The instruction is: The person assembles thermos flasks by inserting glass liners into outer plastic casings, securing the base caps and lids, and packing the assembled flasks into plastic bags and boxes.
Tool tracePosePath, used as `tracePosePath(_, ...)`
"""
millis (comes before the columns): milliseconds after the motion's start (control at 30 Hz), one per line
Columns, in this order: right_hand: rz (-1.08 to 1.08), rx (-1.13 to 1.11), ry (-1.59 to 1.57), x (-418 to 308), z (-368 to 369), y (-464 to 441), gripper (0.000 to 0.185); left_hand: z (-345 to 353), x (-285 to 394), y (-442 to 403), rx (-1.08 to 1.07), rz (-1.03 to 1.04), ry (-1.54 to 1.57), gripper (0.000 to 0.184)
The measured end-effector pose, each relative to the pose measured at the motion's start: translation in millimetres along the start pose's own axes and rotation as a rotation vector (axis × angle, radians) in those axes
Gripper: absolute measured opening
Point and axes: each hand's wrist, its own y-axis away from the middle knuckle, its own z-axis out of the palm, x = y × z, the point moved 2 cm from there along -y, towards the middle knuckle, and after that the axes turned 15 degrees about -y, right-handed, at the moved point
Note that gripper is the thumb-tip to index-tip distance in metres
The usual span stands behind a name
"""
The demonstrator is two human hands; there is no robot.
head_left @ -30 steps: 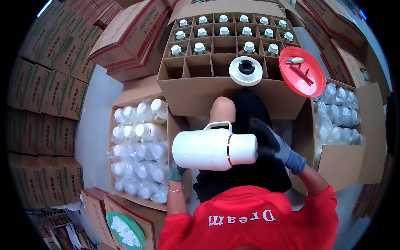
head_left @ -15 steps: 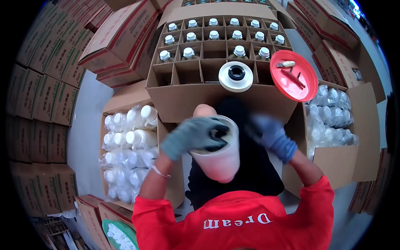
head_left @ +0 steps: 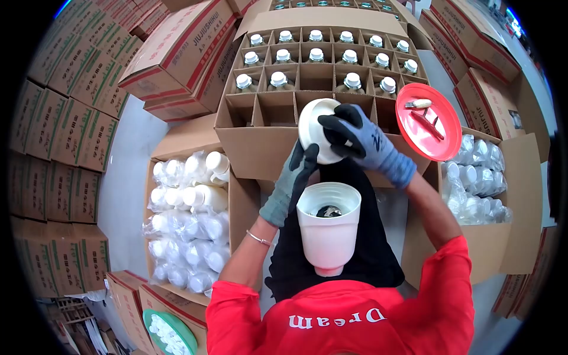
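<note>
A round white lid [head_left: 313, 120] is held tilted up in front of the divided carton. My left hand [head_left: 294, 180], in a grey-green glove with dark fingertips, is closed on the lid's lower left edge. On its right side, my right hand [head_left: 364, 142], in a blue glove with black fingers, grips the same lid. Below them a white plastic tub [head_left: 328, 236], narrower at the bottom, stands on my lap between the legs. Something dark and shiny [head_left: 329, 211] lies inside the tub; its kind cannot be made out.
Ahead, a divided carton [head_left: 266, 145] holds several white-capped bottles [head_left: 351, 83]. A red dish [head_left: 441, 139] with small tools sits on its right corner. Boxes of plastic-wrapped white bottles [head_left: 195, 225] and wrapped pieces [head_left: 479, 177] flank me. A green bowl [head_left: 188, 337] of white pieces is lower left.
My left hand has come out of the tub. Both hands now hold the lid, which has been lifted from the carton's edge and tilted. The tub stands more upright.
</note>
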Motion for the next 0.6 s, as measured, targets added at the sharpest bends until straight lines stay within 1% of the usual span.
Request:
tracePosePath(33, 0.029, 0.047, -0.097, -13, 8, 3, 0.058, -1, 0, 3, -0.03, 0.009, -0.055, 0.056)
tracePosePath(100, 0.182, 0.269, -0.287, -28, 21, 8, 0.058, -3, -1, 9, -0.088, 0.033, -0.165, 0.064)
tracePosePath(133, 0.344, 0.29, -0.429, -33, 22, 6, 0.052, -1, -8, 6, -0.073, 0.037, -0.098, 0.065)
tracePosePath(233, 0.284, 0.155, -0.709, -33, 23, 3, 0.046, -6, 48, -9, 0.159, 0.483, -0.397, 0.083)
tracePosePath(267, 0.625, 0.46, -1.475, -42, 32, 10, 0.045, -7, 54, -8, 0.145, 0.57, -0.508, 0.083)
tracePosePath(300, 0.314, 0.217, -1.13, -29, 30, 18, 0.048, -10, 60, -7, 0.132, 0.659, -0.618, 0.083)
tracePosePath(333, -0.022, 0.113, -0.802, -17, 29, 29, 0.052, -13, 68, -6, 0.043, 0.677, -0.651, 0.076)
tracePosePath(367, 0.024, 0.075, -0.825, -19, 24, 34, 0.048, -9, 66, -5, 0.042, 0.804, -0.689, 0.075)
tracePosePath(400, 0.244, 0.033, -0.899, -18, 18, 40, 0.045, -11, 72, -3, -0.053, 0.772, -0.676, 0.072)
tracePosePath(433, 0.524, 0.002, -0.917, -15, 11, 49, 0.042, -15, 78, 1, -0.147, 0.735, -0.66, 0.069)
tracePosePath(467, 0.746, -0.05, -0.836, -6, 2, 57, 0.041, -21, 74, 2, -0.186, 0.707, -0.569, 0.064)
tracePosePath(500, 0.955, -0.154, -0.62, 9, -10, 63, 0.037, -29, 61, 6, -0.256, 0.663, -0.587, 0.06)
tracePosePath(567, 0.95, 0.097, -0.548, 8, -17, 85, 0.043, -34, 35, 12, -0.451, 0.564, -0.545, 0.06)
tracePosePath(600, 0.875, 0.167, -0.681, 0, -12, 85, 0.042, -30, 33, 18, -0.606, 0.357, -0.325, 0.055)
